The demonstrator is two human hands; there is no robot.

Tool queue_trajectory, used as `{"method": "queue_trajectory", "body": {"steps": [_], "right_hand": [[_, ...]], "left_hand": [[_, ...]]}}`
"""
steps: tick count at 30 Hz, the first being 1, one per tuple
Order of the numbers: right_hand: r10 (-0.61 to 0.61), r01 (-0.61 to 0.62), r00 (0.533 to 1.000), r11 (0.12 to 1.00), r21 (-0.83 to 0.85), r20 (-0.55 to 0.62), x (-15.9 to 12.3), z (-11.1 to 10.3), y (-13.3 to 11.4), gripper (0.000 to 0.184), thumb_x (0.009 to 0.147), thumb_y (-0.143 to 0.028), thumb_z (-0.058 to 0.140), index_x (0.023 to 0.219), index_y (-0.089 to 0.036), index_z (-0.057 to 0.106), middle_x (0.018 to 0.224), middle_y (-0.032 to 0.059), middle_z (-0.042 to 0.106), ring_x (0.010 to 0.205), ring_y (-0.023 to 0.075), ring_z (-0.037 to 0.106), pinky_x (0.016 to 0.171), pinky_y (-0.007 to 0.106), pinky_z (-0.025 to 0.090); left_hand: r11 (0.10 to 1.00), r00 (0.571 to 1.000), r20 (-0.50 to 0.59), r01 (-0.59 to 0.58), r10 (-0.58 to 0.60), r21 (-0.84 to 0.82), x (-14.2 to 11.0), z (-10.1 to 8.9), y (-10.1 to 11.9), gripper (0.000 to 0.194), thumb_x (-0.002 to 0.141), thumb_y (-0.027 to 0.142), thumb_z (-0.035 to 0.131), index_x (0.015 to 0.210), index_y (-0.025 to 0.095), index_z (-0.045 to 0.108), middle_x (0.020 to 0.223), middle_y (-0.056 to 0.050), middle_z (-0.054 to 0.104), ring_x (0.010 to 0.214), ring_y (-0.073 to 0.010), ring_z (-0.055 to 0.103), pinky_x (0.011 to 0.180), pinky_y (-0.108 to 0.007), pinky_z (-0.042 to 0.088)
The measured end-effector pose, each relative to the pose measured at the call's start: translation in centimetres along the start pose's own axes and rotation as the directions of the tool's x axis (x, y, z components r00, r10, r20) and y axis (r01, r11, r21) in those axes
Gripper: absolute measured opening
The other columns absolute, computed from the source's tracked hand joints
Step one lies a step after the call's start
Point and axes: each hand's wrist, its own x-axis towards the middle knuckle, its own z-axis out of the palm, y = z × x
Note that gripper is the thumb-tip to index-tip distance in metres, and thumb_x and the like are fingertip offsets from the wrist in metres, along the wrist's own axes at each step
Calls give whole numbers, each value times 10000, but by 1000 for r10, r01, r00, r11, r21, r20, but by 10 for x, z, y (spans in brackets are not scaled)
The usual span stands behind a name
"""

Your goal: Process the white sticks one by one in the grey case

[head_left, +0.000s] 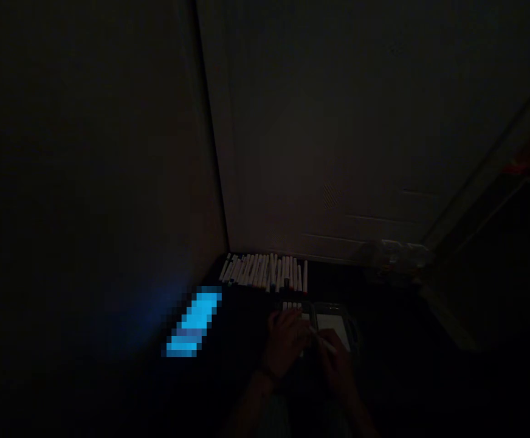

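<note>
The scene is very dark. My right hand (335, 362) is closed around a slim white marker (327, 345), which lies at a slant with its far end close to my left hand (287, 340). My left hand rests over the left half of an open case (351, 322), fingers stretched over it; whether the fingertips touch the held marker is unclear. Several white markers (292, 306) show in the case just beyond the left fingers. A pale flat insert (331, 322) lies in the right half, partly behind my right hand.
A row of several white markers (258, 271) lies by the wall (283, 152). To the left glows a blurred blue screen (196, 322). A clear plastic container or wrapper (402, 255) sits at the back right on the dark surface.
</note>
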Motion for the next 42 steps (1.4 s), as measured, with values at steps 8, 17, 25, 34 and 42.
{"method": "queue_trajectory", "body": {"steps": [8, 17, 25, 34, 42], "right_hand": [[-53, 50, 998, 988, -144, -21, 0, 4, 11, 211, 864, -325, 408, 978, -229, 557, 949, 56, 603, 899, 184, 561, 794, 324, 454], [-50, 49, 999, 993, -107, -11, -2, 2, 11, 219, 866, -305, 403, 983, -233, 574, 957, 60, 604, 915, 194, 548, 814, 362, 448], [34, -36, 998, 999, -36, -60, 2, -4, -1, 221, 863, -318, 419, 944, -222, 601, 926, 60, 612, 880, 181, 563, 776, 324, 467], [34, -38, 996, 998, -42, -87, 3, -7, -2, 257, 860, -320, 427, 1011, -218, 609, 983, 63, 622, 930, 183, 564, 816, 331, 461], [-131, 145, 989, 929, -341, 64, 6, 0, -2, 353, 844, -270, 448, 1195, -273, 486, 1066, 52, 573, 965, 200, 517, 814, 360, 457]], "left_hand": [[994, 1000, 26, 11, -8, -108, 0, 5, -3, 348, 796, 330, 492, 1139, 272, 510, 1211, -9, 515, 1142, -184, 410, 977, -381, 337], [998, 989, 135, -55, 58, -20, -11, 0, -9, 428, 860, 294, 362, 1287, 256, 353, 1338, 4, 398, 1250, -166, 313, 1044, -384, 290], [986, 974, 190, -143, 124, 90, -24, -13, -9, 681, 795, 505, 406, 1365, 218, 169, 1416, -40, 246, 1299, -245, 201, 1040, -425, 235], [988, 968, 220, -137, 118, 73, -24, -6, -14, 701, 776, 524, 436, 1361, 240, 175, 1414, -46, 253, 1298, -243, 202, 1034, -428, 217], [988, 973, 172, -155, 152, 6, -23, 0, -18, 687, 763, 503, 471, 1346, 229, 233, 1393, -69, 300, 1282, -255, 241, 1023, -449, 242]]}}
